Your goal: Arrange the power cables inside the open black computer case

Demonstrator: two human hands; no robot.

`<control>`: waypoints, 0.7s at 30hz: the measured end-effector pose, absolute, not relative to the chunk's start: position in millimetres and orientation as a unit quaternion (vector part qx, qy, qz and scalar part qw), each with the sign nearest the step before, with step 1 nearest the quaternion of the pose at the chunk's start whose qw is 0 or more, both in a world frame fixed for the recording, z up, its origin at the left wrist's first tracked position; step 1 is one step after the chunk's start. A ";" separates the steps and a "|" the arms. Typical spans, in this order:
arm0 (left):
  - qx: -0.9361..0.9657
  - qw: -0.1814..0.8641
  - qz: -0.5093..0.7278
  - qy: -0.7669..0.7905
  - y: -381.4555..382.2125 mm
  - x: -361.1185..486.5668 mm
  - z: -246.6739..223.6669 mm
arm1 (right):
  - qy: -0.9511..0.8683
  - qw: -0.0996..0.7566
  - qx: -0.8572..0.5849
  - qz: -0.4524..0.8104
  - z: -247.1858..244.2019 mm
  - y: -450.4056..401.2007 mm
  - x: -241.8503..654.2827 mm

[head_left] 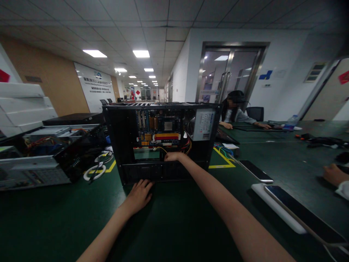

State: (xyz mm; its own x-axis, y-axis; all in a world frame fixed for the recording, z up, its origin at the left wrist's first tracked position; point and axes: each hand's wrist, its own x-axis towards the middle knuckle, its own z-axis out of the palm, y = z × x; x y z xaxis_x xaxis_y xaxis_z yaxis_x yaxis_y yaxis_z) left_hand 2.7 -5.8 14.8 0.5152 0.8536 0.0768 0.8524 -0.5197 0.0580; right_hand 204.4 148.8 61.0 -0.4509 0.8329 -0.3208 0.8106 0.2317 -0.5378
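A black computer case (pixel 141 171) stands open on the green table, its inside facing me. Within it are a motherboard (pixel 160 125) and, at the upper right, a power supply (pixel 203 124) with a white label. My left hand (pixel 140 194) rests with fingers spread at the case's lower front edge, on the table. My right hand (pixel 173 156) reaches into the case below the motherboard, beside yellow and red wires (pixel 188 146). Its fingers are curled, and what they hold, if anything, is too small to make out.
Another opened computer case (pixel 35 163) lies at the left, with coiled white cables (pixel 94 172) beside it. Phones (pixel 256 171) and a white object (pixel 278 209) lie at the right. A person (pixel 237 111) sits across the table; another person's hand (pixel 334 174) shows at the right edge.
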 end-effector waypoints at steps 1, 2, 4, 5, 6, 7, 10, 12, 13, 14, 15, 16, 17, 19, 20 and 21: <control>0.871 0.007 0.048 0.489 -6.1 2.8 15.1 | -0.785 0.008 -0.519 0.338 58.9 150.8 204.6; 0.871 0.007 0.049 0.489 -6.5 2.8 15.2 | -0.785 0.000 -0.513 0.346 56.5 153.0 204.7; 0.871 0.006 0.051 0.489 -7.0 2.7 14.9 | -0.786 -0.010 -0.502 0.360 52.0 157.6 204.8; 0.871 0.005 0.053 0.488 -7.0 2.5 14.4 | -0.786 -0.015 -0.498 0.364 50.2 159.5 204.7; 0.871 0.004 0.054 0.488 -6.8 2.3 13.8 | -0.787 -0.020 -0.496 0.367 48.9 161.0 204.7; 0.872 0.001 0.056 0.486 -6.5 2.0 13.1 | -0.787 -0.026 -0.494 0.369 48.2 162.1 204.6; 0.872 0.002 0.056 0.486 -5.2 1.6 11.8 | -0.784 -0.046 -0.493 0.373 48.7 162.8 204.1; 0.871 0.005 0.051 0.488 -4.7 1.6 12.0 | -0.779 -0.056 -0.495 0.380 49.8 162.1 203.5; 0.871 0.007 0.050 0.488 -4.6 1.7 12.4 | -0.777 -0.059 -0.496 0.382 50.2 161.8 203.1; 0.872 0.008 0.048 0.487 -4.7 1.9 12.8 | -0.776 -0.062 -0.496 0.384 50.4 161.6 202.8; 0.872 0.010 0.047 0.487 -4.9 2.0 13.3 | -0.776 -0.064 -0.496 0.383 50.4 161.6 202.5; 0.872 0.011 0.047 0.488 -5.1 2.1 13.7 | -0.777 -0.068 -0.498 0.380 50.2 161.9 202.3; 0.871 0.012 0.047 0.489 -5.4 2.2 14.0 | -0.776 -0.074 -0.499 0.378 49.9 162.4 202.3; 0.869 0.014 0.045 0.493 -5.9 2.3 14.3 | -0.773 -0.091 -0.500 0.379 49.2 164.0 202.6; 0.868 0.013 0.045 0.494 -6.0 2.3 14.3 | -0.772 -0.099 -0.500 0.381 48.9 164.9 202.9; 0.869 0.012 0.045 0.493 -6.1 2.2 14.3 | -0.770 -0.106 -0.500 0.382 48.6 165.7 203.3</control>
State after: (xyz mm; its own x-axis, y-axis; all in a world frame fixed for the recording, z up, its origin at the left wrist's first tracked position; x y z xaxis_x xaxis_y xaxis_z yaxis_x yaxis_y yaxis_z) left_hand 2.2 -6.1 14.3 0.5103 0.8574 0.0667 0.8552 -0.5141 0.0655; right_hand 203.3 165.7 48.6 -0.4772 0.6894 -0.5450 0.8510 0.2078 -0.4823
